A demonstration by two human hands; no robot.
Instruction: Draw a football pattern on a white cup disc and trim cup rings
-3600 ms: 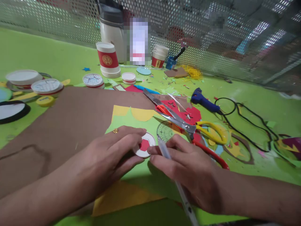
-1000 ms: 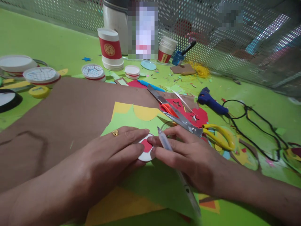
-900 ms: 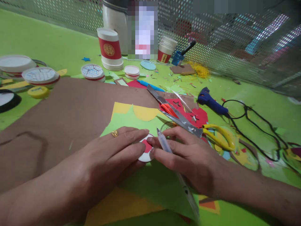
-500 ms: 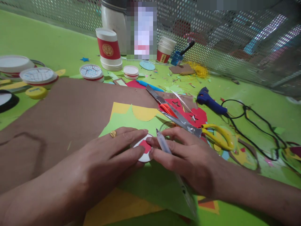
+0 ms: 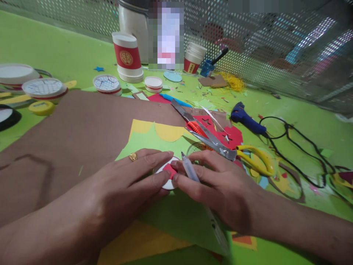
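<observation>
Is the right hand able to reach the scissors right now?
Probably yes: the scissors lie just beyond the right hand, their yellow handle uncovered, though the pen it holds may hinder gripping.

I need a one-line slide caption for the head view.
Left hand holds a white disc while right hand, holding a pen, touches the red piece on it.

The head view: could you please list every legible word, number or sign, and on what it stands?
No text is readable.
Nearer cup: round gold emblem, unreadable.
Farther cups: label characters too small.
Yellow lid: marks blurred.
Clear template: markings too small.
Pen: mark blurred.
Bright panel: pixelated.
</observation>
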